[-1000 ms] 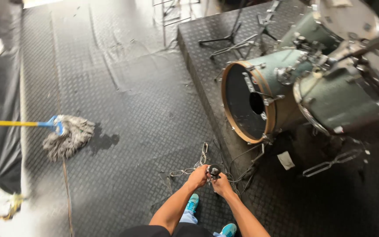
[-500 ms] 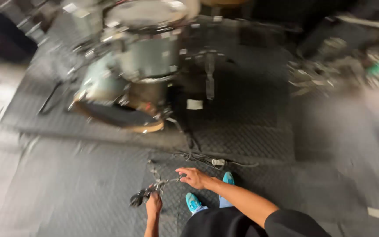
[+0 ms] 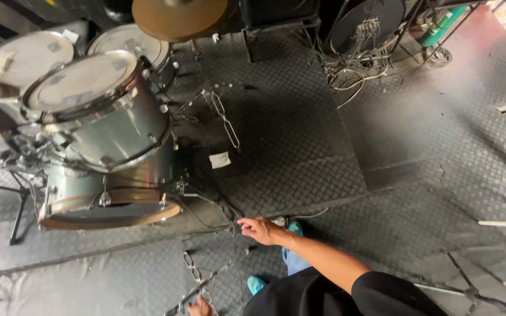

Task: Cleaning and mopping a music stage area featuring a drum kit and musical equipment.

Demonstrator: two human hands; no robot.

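Observation:
My right hand reaches forward from a black sleeve, fingers apart and holding nothing, just by the black cables at the edge of the raised platform. At the bottom edge my left hand is only partly in view; it grips a thin folded metal stand lying on the chequer-plate floor. My blue shoes stand beside it.
A grey-green drum kit fills the left: bass drum on its side, tom above, cymbal at the top. A white paper scrap lies on the platform. Tangled cables sit top right; another stand lies bottom right.
My view has swung round, so the drums now sit at the left. My right hand has left the metal stand and moved up toward the platform edge; my left hand stays on it.

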